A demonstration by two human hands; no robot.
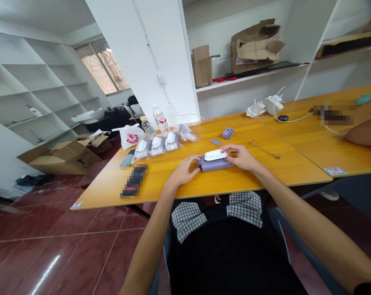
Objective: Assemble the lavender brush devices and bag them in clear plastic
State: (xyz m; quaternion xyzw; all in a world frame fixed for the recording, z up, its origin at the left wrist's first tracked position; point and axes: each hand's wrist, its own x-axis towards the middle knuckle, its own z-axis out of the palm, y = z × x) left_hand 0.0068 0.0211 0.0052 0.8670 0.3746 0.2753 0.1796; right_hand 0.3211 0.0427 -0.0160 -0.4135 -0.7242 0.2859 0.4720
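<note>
A purple box-shaped case (217, 165) with a perforated side lies on the table in front of me. Over its top is a white oval ribbed piece (215, 154), slightly tilted. My left hand (187, 169) grips the left end of the case between thumb and fingers. With its fingers curled, my right hand (240, 157) holds the right end of the white piece, close to the case. Behind them are a smaller purple part (227, 133) and a flat purple piece (215, 142). Off to the right lies a long coil spring (263, 148).
Several bagged items (156, 146) stand at the back left beside two bottles (160, 119) and a white plastic bag (130, 137). A blurred dark object (134, 181) lies front left. Chargers (269, 105) and a black mouse (283, 118) sit back right, near another person's arm (365, 132).
</note>
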